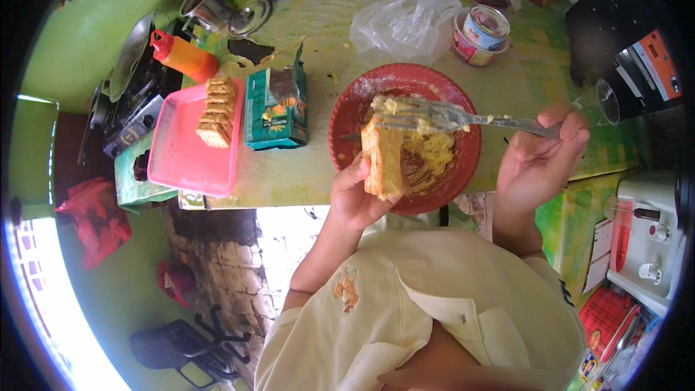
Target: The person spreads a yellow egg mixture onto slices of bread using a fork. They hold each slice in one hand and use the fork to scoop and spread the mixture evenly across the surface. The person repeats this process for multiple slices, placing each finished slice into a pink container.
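My left hand (355, 195) grips a layered stack of rectangular crackers (381, 160) above the near part of a red plastic bowl (470, 157). In my right hand (543, 157) is the handle of a metal fork (478, 118), whose tines, smeared with a pale yellow paste, rest at the top of the crackers. More yellow paste (431, 155) lies in the bowl. To the left, a torn green cracker packet (276, 130) stands beside a pink plastic tray (184, 155), which holds a row of filled crackers (218, 114) along its right side.
An orange squeeze bottle (187, 60) and a steel pot (209, 8) stand at the back left. Behind the bowl are a clear plastic bag (407, 24) and stacked tubs (483, 32). A clear plastic cup (602, 102) is near my right hand. The table's front edge (271, 207) runs before my body.
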